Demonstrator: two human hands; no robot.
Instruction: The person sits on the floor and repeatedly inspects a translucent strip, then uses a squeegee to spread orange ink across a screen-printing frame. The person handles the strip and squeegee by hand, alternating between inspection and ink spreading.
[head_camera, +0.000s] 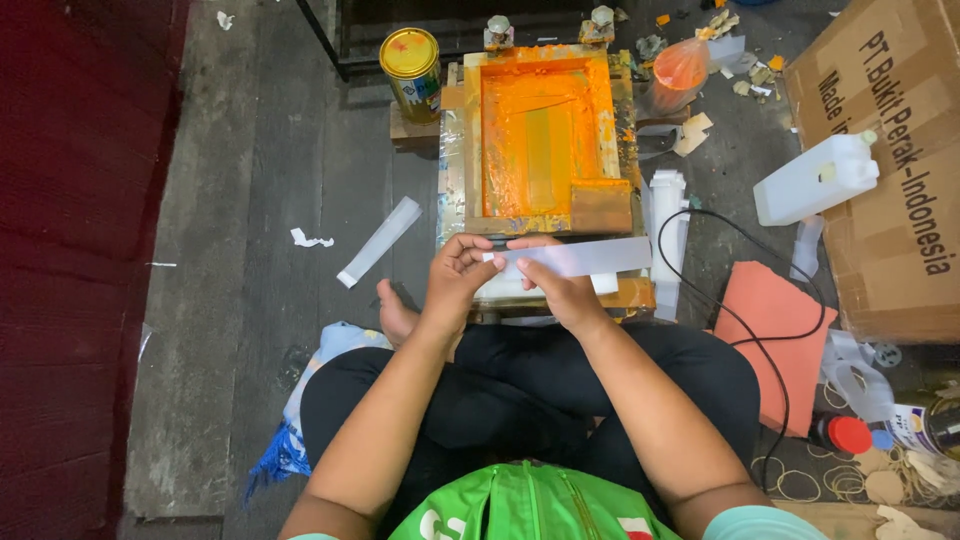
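Head view: left hand (455, 275) and right hand (560, 290) are holding a pale translucent strip (580, 258) level, just near of the orange-inked printing frame (540, 140). Left fingers are pinching its left end; right fingers are clamping it from beneath. Handling step, seemingly; the next move wants a steady, level grip. Forearms are converging over crossed legs.

Between my left hand (456, 275) and right hand (560, 288) lies a strip (580, 258); the frame (540, 140) sits beyond it, a can (411, 70) to its left, a jug (815, 178) to its right.
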